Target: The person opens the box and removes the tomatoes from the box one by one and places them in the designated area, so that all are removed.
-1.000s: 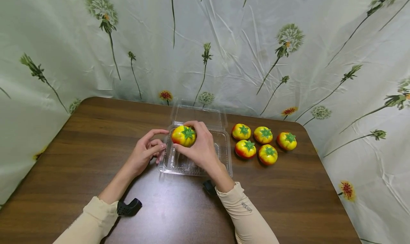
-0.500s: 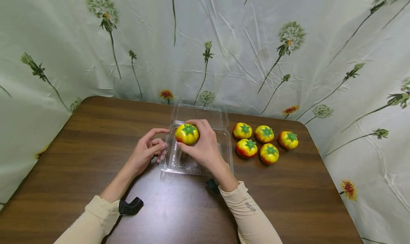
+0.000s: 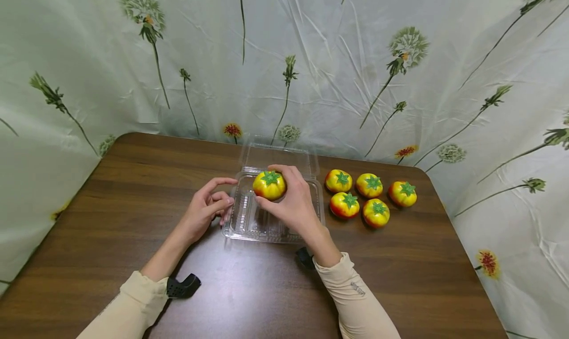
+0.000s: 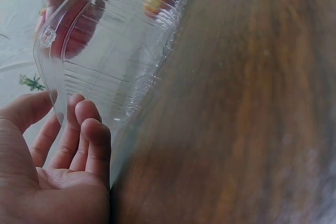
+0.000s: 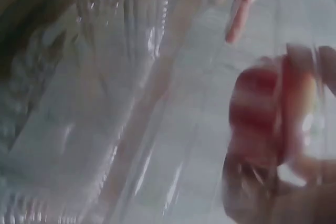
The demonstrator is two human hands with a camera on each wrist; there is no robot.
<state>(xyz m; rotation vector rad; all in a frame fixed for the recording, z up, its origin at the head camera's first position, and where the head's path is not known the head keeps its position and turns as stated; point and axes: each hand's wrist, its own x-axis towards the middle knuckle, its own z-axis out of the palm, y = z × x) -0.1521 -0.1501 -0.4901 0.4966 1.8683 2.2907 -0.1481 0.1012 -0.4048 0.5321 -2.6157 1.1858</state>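
Observation:
My right hand [image 3: 299,203] grips a yellow-and-red toy tomato [image 3: 268,187] with a green star-shaped top, thumb on the near side and fingers on the far side. It is held over a clear plastic clamshell container [image 3: 249,237] whose lid [image 3: 280,153] stands open at the back. At the container's left rim, my left hand [image 3: 200,213] holds the edge; in the left wrist view its thumb [image 4: 34,109] meets the rim and the curled fingers [image 4: 97,142] lie against the side wall. Through the plastic, the right wrist view shows the tomato's red underside [image 5: 257,108], blurred.
Several matching toy tomatoes [image 3: 344,205] sit in a loose group on the brown wooden table [image 3: 133,205], right of the container. A flower-patterned curtain [image 3: 213,57] hangs behind the table. Each wrist wears a black camera mount [image 3: 183,285].
My right hand has shifted right over the container with the toy tomato in its grip. The left hand stays at the left rim.

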